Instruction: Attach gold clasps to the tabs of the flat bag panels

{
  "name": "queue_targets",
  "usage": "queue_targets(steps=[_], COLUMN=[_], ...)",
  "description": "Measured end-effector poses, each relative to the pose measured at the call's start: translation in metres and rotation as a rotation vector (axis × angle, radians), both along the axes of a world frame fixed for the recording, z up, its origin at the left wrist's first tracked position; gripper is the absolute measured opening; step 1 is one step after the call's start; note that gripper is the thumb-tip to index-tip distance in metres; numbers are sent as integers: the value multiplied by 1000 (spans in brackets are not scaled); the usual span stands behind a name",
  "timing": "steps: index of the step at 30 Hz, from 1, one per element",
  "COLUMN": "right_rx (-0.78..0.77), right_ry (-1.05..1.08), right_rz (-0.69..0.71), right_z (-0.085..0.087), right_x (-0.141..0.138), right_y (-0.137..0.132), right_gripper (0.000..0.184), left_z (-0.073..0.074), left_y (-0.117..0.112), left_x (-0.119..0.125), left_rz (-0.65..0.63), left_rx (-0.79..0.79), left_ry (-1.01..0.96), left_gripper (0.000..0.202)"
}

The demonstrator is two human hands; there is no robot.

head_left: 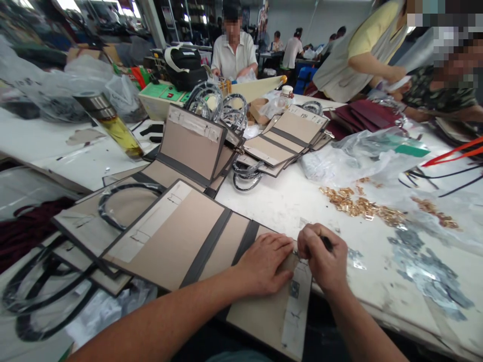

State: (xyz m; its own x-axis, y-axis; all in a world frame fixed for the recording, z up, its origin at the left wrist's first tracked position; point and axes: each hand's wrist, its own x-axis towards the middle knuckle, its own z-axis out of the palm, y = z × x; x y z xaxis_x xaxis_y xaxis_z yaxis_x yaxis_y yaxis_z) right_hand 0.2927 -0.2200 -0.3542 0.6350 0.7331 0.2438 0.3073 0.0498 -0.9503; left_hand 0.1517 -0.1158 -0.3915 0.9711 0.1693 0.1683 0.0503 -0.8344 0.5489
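Fingers (315, 240) of the right hand (322, 259) curl tight round a slim dark tool (326, 244), whose tip is hidden at the near edge of the flat beige cardboard panel with dark grey strips (181, 236). Just beside it, the left hand (264, 264) lies palm-down on that panel, fingers loosely together, gripping nothing. The panel rests on the white worktable (287, 201). Farther out sits a heap of small gold metal clips (358, 203), well apart.
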Motion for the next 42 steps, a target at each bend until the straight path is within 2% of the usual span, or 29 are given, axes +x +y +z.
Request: queue_targets(steps=[3,7,10,13,16,19,24,28,31,34,39,42], right_rx=[72,12,35,86,-20,-93,23,104,247,302,148,123], right_ry=[46,27,49,59,-29,-35,65,99,179,204,132,124], right_rz=[-16,7,19,93,192,222,221,210,199,182,175,153], right_z=[3,1,5,13,13,7,3,6,10,4,-17,-20], right_x=[5,7,6,3,3,10,14,8,7,7,9,12], right_y=[-3,-6,-1,9,16,15,10,8,4,1,1,1], right_gripper=[44,43,43,43,43,44,42,40,36,35,38,39], left_z=[1,0,-2,-4,-7,-9,-8,-6,-7,-8,-8,0], left_y=[-1,-1,-1,-1,-1,0,1,0,-1,-1,2,-3], left_x=[0,-2,-2,-2,-1,-2,-3,-3,-3,-2,0,-9], left_rz=[-4,-6,-4,6,23,14,24,25,33,33,18,51], left_rx=[2,10,3,-34,-86,-101,-70,-52,-37,-26,-45,-35], left_ry=[4,-13,-23,-48,-80,-80,-61,-44,-20,-25,-85,-158], left_gripper=[63,61,59,61,66,64,63,63,67,68,62,56])
